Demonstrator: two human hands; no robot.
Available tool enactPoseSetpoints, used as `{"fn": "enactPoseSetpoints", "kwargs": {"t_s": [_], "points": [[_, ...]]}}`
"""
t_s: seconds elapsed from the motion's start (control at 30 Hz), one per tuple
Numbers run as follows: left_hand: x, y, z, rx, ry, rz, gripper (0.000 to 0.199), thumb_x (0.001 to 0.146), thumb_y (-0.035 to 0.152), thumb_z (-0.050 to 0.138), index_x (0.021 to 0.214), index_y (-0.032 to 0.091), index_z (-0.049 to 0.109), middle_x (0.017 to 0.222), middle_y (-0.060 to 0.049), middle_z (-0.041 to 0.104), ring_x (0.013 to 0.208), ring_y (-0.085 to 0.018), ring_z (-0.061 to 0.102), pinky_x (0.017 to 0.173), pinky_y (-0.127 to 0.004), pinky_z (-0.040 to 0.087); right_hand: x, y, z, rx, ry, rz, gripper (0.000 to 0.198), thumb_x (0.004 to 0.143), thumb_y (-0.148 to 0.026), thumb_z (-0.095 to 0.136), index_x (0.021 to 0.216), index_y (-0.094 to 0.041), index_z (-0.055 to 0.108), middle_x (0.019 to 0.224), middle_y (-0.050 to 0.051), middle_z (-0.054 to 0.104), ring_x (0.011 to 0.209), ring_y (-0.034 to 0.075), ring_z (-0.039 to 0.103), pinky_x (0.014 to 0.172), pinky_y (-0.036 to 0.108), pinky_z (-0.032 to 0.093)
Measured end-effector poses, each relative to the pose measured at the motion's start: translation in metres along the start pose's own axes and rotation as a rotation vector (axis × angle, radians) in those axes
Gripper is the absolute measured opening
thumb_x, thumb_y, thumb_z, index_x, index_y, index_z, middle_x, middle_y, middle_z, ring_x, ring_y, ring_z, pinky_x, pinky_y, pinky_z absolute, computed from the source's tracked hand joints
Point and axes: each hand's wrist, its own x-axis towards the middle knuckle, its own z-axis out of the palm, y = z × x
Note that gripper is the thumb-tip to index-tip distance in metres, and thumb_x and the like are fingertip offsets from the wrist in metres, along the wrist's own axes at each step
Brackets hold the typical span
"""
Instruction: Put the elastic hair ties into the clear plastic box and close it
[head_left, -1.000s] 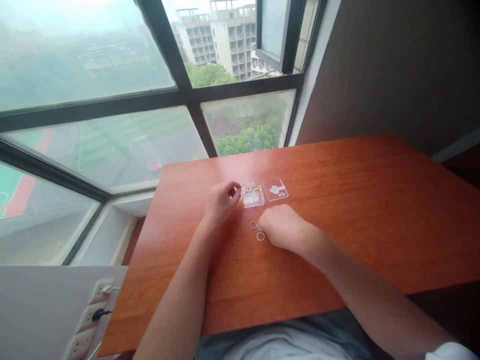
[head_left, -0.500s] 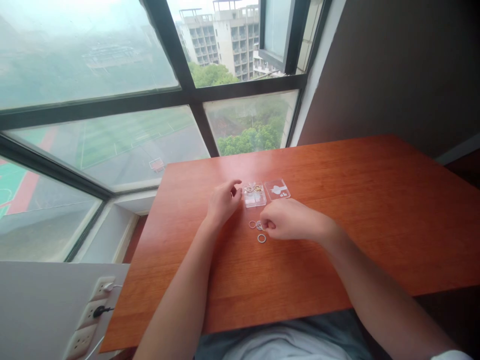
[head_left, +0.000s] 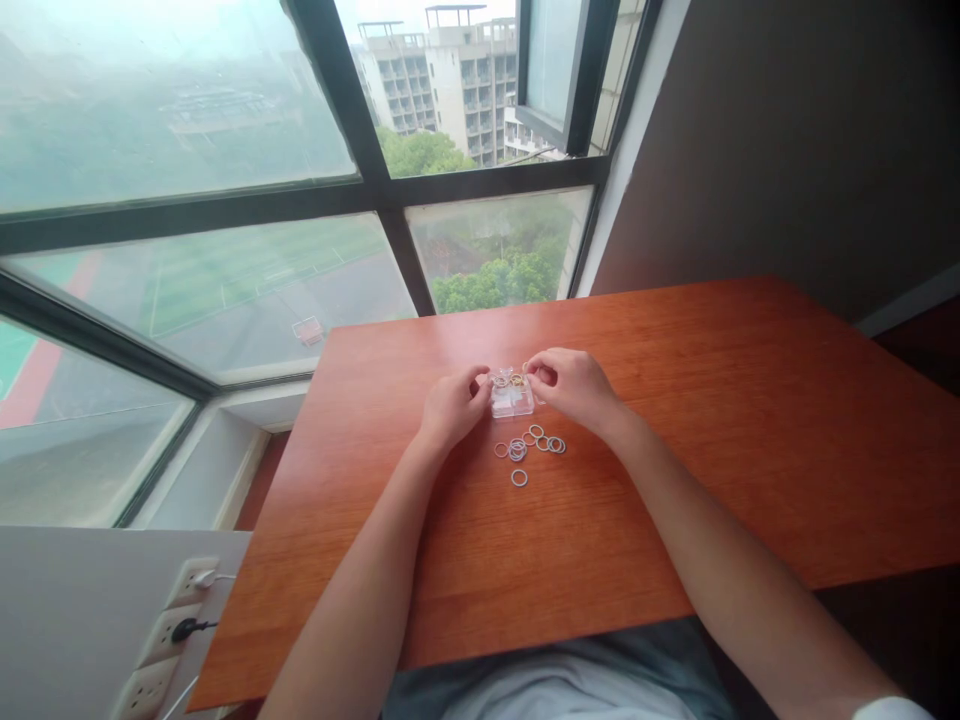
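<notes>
A small clear plastic box (head_left: pixel 512 408) lies open on the table, with silvery and gold-coloured rings (head_left: pixel 517 380) in its far compartments. My left hand (head_left: pixel 456 408) is curled at the box's left side, thumb and fingertips against its edge. At the far right corner, my right hand (head_left: pixel 576 388) is closed in a pinch, and a thin ring seems to show at its fingertips. Several pale metal rings (head_left: pixel 517 450) lie loose on the wood nearer to me, some overlapping. One single ring (head_left: pixel 519 478) sits apart, closest to me. My right hand mostly covers the clear lid.
The reddish-brown wooden table (head_left: pixel 750 430) reaches far to the right. Dark-framed windows (head_left: pixel 480 185) stand beyond its far edge and along the left. Power sockets (head_left: pixel 171 635) with plugged-in cords are on the low wall at the left.
My right hand has moved up and away from the loose rings to the box's right side. More loose rings are now uncovered. My left hand has stayed by the box.
</notes>
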Motion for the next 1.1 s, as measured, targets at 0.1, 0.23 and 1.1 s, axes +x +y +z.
{"fn": "enactPoseSetpoints", "kwargs": {"t_s": [0.1,0.23,1.1], "points": [[-0.002,0.004,0.0,-0.001,-0.013,0.009,0.031,0.089,0.036,0.052,0.112,0.02,0.066,0.074,-0.002,0.068,0.061,-0.013,0.057,0.059,-0.023,0.04,0.001,0.002,0.006,-0.019,0.003,0.01,0.014,0.083,-0.022,0.056,0.088,-0.018,0.068,0.079,0.002,0.065,0.074,0.013,0.055,0.068,0.024,0.037],[-0.005,0.009,-0.001,0.034,-0.021,0.034,0.028,0.089,0.033,0.052,0.111,0.02,0.065,0.076,-0.002,0.069,0.062,-0.013,0.058,0.06,-0.024,0.04,0.002,0.007,0.014,-0.038,-0.02,0.016,0.015,0.085,-0.022,0.054,0.091,-0.017,0.067,0.083,0.002,0.065,0.077,0.013,0.055,0.069,0.023,0.037],[-0.029,0.051,-0.037,0.208,-0.34,0.236,0.013,0.074,0.013,0.056,0.071,0.022,0.065,0.072,-0.001,0.067,0.057,-0.013,0.054,0.053,-0.025,0.033,-0.021,-0.006,-0.028,-0.273,-0.671,0.052,0.02,0.073,-0.019,0.057,0.08,-0.023,0.075,0.082,0.003,0.071,0.067,0.015,0.059,0.054,0.025,0.032]]}}
